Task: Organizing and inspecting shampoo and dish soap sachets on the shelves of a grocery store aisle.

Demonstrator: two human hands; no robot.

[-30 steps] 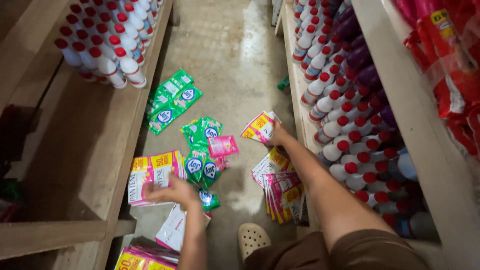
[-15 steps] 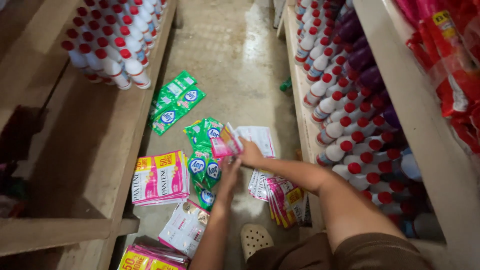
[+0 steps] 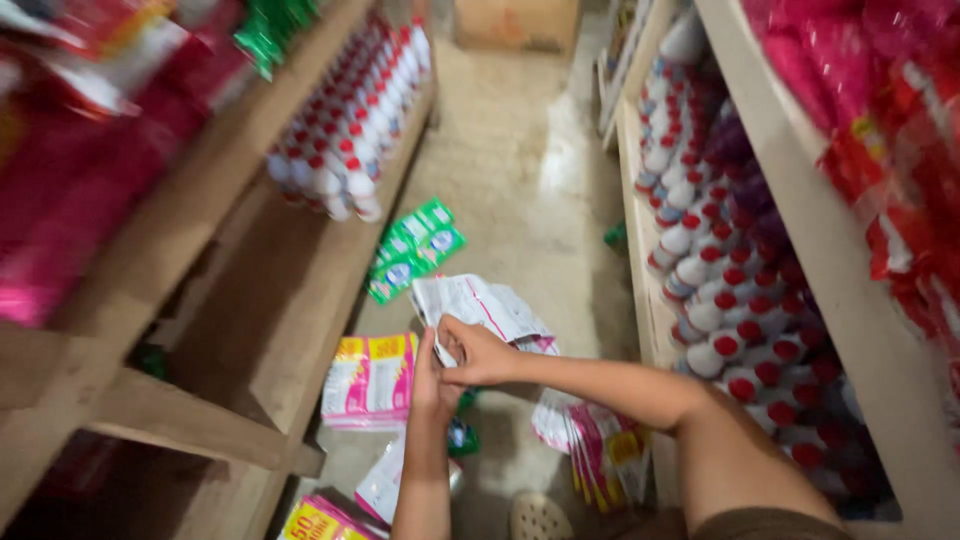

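Observation:
Both my hands hold a strip of white sachets (image 3: pixel 480 305) above the floor, its plain back side up. My left hand (image 3: pixel 432 375) grips it from below. My right hand (image 3: pixel 480 352) pinches its near edge from the right. Under the hands lie pink and yellow sachet packs (image 3: pixel 368 378) and, partly hidden, green sachets (image 3: pixel 462 438). More pink and yellow sachets (image 3: pixel 600 458) lie to the right of my arms.
Green sachet strips (image 3: pixel 412 250) lie further along the concrete floor. Wooden shelves on both sides hold rows of white bottles with red caps (image 3: pixel 345 150) (image 3: pixel 720 290). Red and pink packets (image 3: pixel 880 120) fill the upper shelves. My sandal (image 3: pixel 538 516) shows at the bottom.
My hands came together and lifted the sachet strip off the floor, turning its white back up. The view has tilted up along the aisle.

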